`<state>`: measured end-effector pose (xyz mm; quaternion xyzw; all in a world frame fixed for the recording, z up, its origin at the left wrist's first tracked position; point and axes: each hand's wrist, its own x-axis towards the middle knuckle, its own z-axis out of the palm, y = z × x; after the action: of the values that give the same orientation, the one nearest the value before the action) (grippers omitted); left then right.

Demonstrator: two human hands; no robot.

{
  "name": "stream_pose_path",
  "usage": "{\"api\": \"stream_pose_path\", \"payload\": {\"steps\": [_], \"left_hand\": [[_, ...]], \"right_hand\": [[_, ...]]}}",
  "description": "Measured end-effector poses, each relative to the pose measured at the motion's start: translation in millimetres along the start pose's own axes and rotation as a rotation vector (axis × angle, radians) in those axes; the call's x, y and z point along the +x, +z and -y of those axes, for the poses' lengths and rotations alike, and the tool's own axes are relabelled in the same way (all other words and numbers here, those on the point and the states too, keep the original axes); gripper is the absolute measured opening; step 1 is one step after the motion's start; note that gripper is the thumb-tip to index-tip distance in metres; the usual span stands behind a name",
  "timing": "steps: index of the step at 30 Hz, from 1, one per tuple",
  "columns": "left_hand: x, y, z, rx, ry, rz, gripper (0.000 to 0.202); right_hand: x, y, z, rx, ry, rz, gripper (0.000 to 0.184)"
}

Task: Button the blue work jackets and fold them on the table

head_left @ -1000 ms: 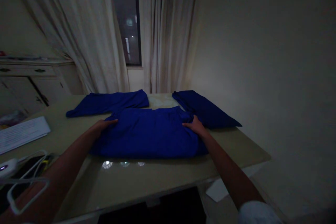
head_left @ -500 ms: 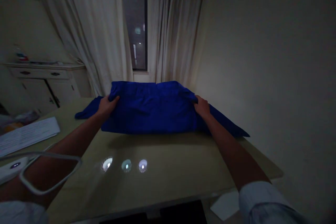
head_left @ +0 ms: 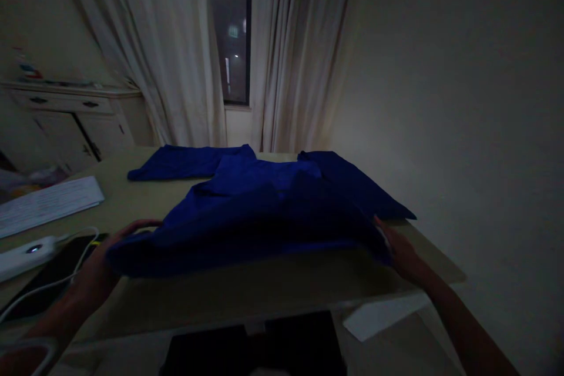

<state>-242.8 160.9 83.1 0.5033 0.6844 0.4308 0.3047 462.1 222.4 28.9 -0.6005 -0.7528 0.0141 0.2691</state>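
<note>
A blue long-sleeved garment (head_left: 264, 223) lies across the table, its two sleeve-like parts spread to the left and right at the back. The near edge of its body is lifted a little off the tabletop and blurred by motion. My left hand (head_left: 103, 258) grips the near left corner, its fingers partly hidden by cloth. At the near right corner, my right hand (head_left: 399, 249) is closed on the fabric. Between both hands the cloth sags and folds over itself.
Left on the table (head_left: 145, 305) are printed papers (head_left: 48, 205), a white device (head_left: 29, 258) with a cable, and a dark flat object (head_left: 48, 282). Dark seats (head_left: 304, 341) stand under the near edge. Curtains (head_left: 176, 59) and a wall (head_left: 440, 100) bound the far and right sides.
Both hands have come down and toward me and moved wider apart, drawing the garment's edge nearer. The sleeve-like parts now show spread out behind the body.
</note>
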Motion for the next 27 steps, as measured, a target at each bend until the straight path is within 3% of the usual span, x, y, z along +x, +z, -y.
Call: {"api": "stream_pose_path", "payload": {"steps": [3, 6, 8, 10, 12, 14, 16, 19, 23, 27], "left_hand": [[-1.0, -1.0, 2.9, 0.044, 0.059, 0.125, 0.067], [15.2, 28.0, -11.5, 0.285, 0.216, 0.148, 0.062], [30.8, 59.1, -26.8, 0.422, 0.342, 0.217, 0.056], [51.0, 94.3, -42.1, 0.525, 0.441, 0.306, 0.051], [75.7, 127.9, -55.0, 0.652, 0.502, 0.339, 0.047], [101.4, 155.2, -65.2, 0.788, 0.539, 0.331, 0.044], [122.8, 174.4, -72.1, 0.901, 0.543, 0.312, 0.041], [138.7, 192.3, -71.7, 0.966, 0.573, 0.234, 0.035], [134.7, 209.7, -50.5, 0.941, 0.672, 0.118, 0.033], [127.2, 218.3, -35.4, 0.905, 0.698, 0.102, 0.028]], "right_hand": [[-2.8, -23.1, -12.7, -0.107, 0.031, -0.106, 0.066], [35.4, -23.0, 25.2, -0.040, 0.042, -0.212, 0.053], [74.1, -6.6, 67.6, 0.036, 0.024, -0.188, 0.049], [115.9, 20.3, 110.1, 0.087, -0.015, -0.050, 0.049], [155.7, 50.9, 142.1, 0.013, 0.014, 0.077, 0.054], [189.3, 77.1, 158.4, -0.153, 0.037, 0.166, 0.066], [214.2, 94.2, 160.2, -0.334, 0.056, 0.200, 0.073], [235.4, 104.1, 148.1, -0.547, 0.088, 0.230, 0.063], [248.1, 105.7, 132.5, -0.646, 0.031, 0.308, 0.038], [267.4, 103.6, 134.2, -0.667, -0.090, 0.339, 0.026]]}}
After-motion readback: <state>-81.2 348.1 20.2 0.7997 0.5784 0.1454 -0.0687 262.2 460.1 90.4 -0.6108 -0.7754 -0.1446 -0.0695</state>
